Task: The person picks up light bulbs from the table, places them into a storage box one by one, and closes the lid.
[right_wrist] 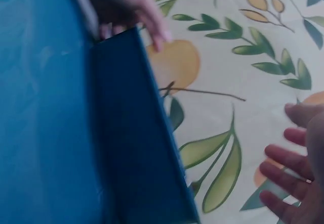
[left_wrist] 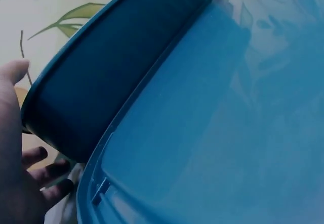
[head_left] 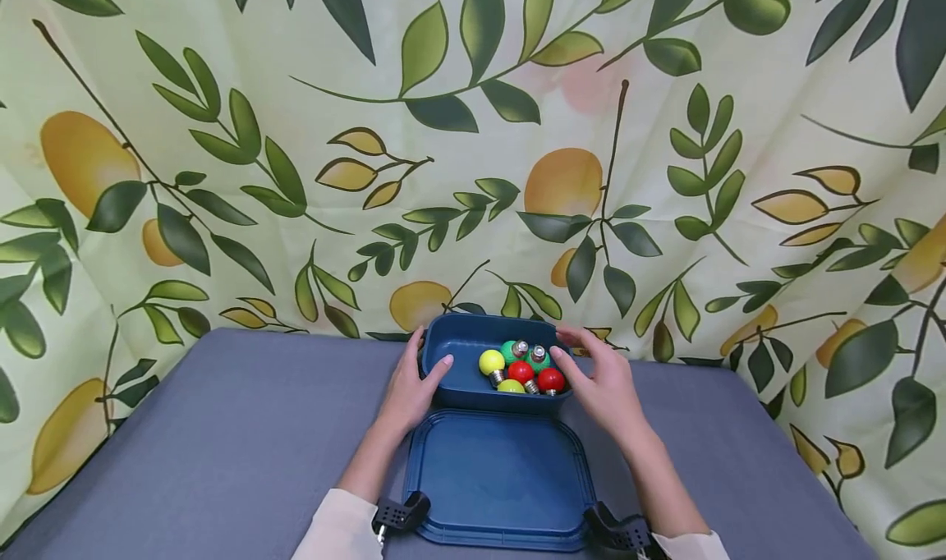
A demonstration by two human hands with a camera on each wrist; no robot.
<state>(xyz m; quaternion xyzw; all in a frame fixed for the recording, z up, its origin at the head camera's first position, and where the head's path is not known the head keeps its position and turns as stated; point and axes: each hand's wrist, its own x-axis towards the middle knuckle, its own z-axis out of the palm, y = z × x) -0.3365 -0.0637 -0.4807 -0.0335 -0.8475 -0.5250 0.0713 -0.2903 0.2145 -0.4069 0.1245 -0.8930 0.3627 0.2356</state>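
A dark blue open box (head_left: 460, 367) holds several small coloured bulbs with metal screw bases: yellow (head_left: 491, 361), red (head_left: 550, 379) and green (head_left: 544, 365). They lie toward its right half. My left hand (head_left: 409, 390) is at the box's left end, thumb near the front rim; the left wrist view shows its spread fingers beside the wall. At the other end, my right hand (head_left: 604, 383) has its thumb by the right rim in the head view. In the right wrist view those fingers are loosely spread, with a gap to the box (right_wrist: 139, 133).
A flat blue lid (head_left: 502, 478) lies directly in front of the box. Both rest on a grey-covered table (head_left: 281, 437). Behind stands a curtain (head_left: 473, 158) printed with leaves and fruit, close to the table's back edge.
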